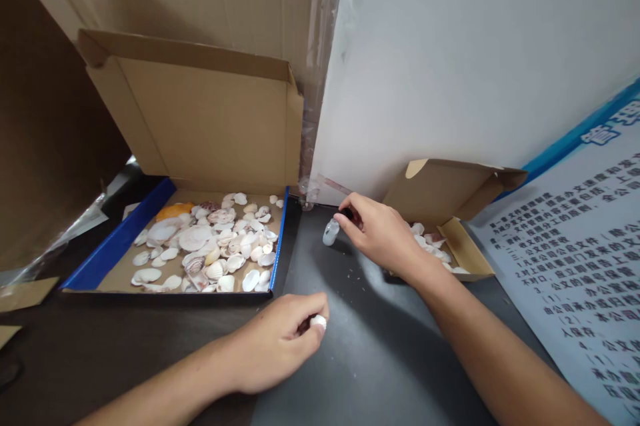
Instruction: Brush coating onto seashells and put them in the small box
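as my left hand (277, 343) pinches a small white seashell (319, 323), a loose pinch could drop it. at twelve o'clock from it, my right hand's (383, 229) curled fingers meet a tilted little bottle (330, 233); whether they grip it, i cannot tell, and a careless push could topple it. the blue-walled shell box (125, 236) at ten and the small carton (473, 249) at two limit me; toward five, the grey work surface (365, 373) gives room.
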The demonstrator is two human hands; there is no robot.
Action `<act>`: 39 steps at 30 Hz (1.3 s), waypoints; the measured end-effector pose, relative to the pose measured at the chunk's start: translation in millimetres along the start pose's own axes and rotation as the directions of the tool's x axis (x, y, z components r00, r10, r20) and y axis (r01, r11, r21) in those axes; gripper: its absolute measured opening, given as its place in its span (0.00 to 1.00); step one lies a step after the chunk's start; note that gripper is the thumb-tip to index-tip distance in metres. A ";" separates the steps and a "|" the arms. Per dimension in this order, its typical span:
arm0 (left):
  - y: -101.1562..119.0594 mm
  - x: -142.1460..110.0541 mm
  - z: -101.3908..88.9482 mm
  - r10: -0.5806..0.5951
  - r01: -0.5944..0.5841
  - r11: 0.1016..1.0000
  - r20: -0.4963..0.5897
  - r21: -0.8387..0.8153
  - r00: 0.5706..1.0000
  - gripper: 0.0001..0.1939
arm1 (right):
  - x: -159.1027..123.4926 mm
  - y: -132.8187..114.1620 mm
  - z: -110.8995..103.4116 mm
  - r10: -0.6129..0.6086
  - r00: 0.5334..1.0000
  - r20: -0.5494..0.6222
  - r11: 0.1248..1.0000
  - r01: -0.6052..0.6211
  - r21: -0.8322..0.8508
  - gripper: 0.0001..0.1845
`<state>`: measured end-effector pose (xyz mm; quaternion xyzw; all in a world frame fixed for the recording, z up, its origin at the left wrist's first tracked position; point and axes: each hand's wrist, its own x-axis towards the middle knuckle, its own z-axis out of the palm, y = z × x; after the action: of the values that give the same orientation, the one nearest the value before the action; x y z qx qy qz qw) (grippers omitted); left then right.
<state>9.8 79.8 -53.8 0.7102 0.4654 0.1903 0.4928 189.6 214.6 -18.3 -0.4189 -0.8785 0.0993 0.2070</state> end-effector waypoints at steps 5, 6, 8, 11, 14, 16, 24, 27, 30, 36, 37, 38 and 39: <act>-0.6 -0.7 -0.1 0.009 -0.009 1.000 -0.005 -0.008 1.000 0.11 | -0.3 -1.5 -0.1 -0.001 1.000 -0.002 1.000 0.001 0.009 0.08; -0.8 -0.8 -0.1 0.011 -0.011 1.000 -0.005 -0.010 1.000 0.11 | -0.3 -1.3 0.1 -0.001 1.000 -0.003 1.000 0.001 0.010 0.08; -1.0 -0.6 -0.1 0.013 -0.013 1.000 -0.004 -0.016 1.000 0.11 | -0.1 -0.8 0.7 -0.005 1.000 0.000 1.000 0.005 0.013 0.08; -0.5 0.0 -0.1 0.011 -0.011 1.000 -0.005 -0.016 1.000 0.11 | 0.1 0.0 1.4 -0.018 1.000 0.017 1.000 0.017 0.018 0.08; -0.2 0.1 0.1 0.008 -0.008 1.000 -0.005 -0.013 1.000 0.11 | 0.4 0.0 1.2 -0.014 1.000 0.014 1.000 0.013 0.017 0.07; -0.5 -0.3 0.3 0.009 -0.009 1.000 -0.007 -0.013 1.000 0.11 | 0.6 -0.3 0.2 -0.006 1.000 0.005 1.000 0.006 0.013 0.07; -1.9 -0.7 1.1 0.016 -0.017 1.000 -0.013 -0.008 1.000 0.11 | 1.2 -0.8 -5.4 -0.004 1.000 -0.011 1.000 0.004 0.004 0.07; -1.0 0.7 0.7 0.013 -0.013 1.000 -0.013 -0.005 1.000 0.11 | 1.4 -0.8 -5.3 -0.007 1.000 -0.016 1.000 0.007 0.011 0.07; -0.1 1.3 0.2 0.008 -0.008 1.000 -0.014 -0.002 1.000 0.10 | 0.7 -0.9 -3.3 -0.018 1.000 -0.004 1.000 0.018 0.019 0.07; 0.1 0.6 0.0 -0.002 0.002 1.000 -0.006 -0.013 1.000 0.10 | -1.5 -2.2 -2.8 -0.060 0.997 0.049 0.998 0.059 0.024 0.07; 0.0 0.5 0.0 -0.005 0.005 1.000 -0.005 -0.015 1.000 0.10 | -1.5 -2.4 -3.4 -0.058 0.997 0.046 0.998 0.057 0.024 0.07; 0.0 0.5 -0.1 -0.007 0.007 1.000 -0.004 -0.016 1.000 0.10 | -1.5 -2.5 -4.0 -0.055 0.998 0.044 0.998 0.054 0.024 0.07; -0.1 0.5 -0.3 -0.008 0.008 1.000 -0.004 -0.017 1.000 0.10 | -1.3 -2.5 -4.5 -0.051 0.998 0.041 0.998 0.051 0.024 0.07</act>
<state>9.8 80.4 -53.9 0.7038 0.4675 0.1937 0.4986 190.6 212.0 -13.8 -0.3918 -0.8919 0.1128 0.1957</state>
